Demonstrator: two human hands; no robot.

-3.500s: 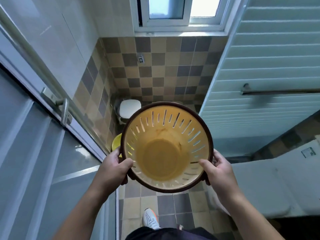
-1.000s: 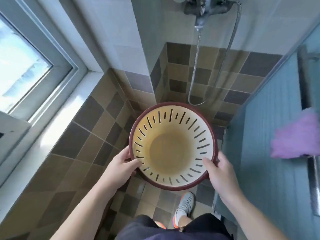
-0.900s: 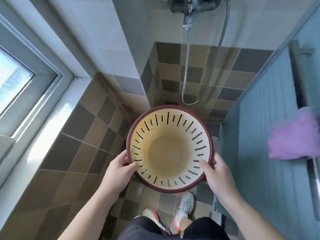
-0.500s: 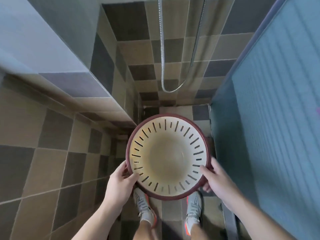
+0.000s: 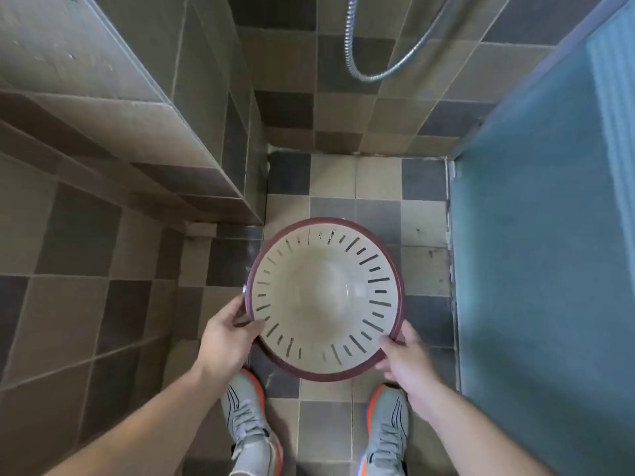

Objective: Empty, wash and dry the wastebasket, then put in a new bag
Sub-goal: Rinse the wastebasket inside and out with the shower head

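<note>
I look straight down into the round wastebasket (image 5: 324,300), cream inside with dark slots in its wall and a dark red rim. It has nothing in it and hangs upright above the tiled floor. My left hand (image 5: 225,338) grips the rim at its lower left, thumb over the edge. My right hand (image 5: 405,359) grips the rim at the lower right.
Checkered tile floor (image 5: 354,180) lies below, closed in by a tiled wall ledge (image 5: 137,139) on the left and a blue-tinted glass panel (image 5: 536,235) on the right. A metal shower hose (image 5: 364,56) loops down at the back. My two sneakers (image 5: 251,431) stand under the basket.
My view has swung from the window round to the shower corner and tipped down to the floor. The basket has come lower, both hands still on its rim.
</note>
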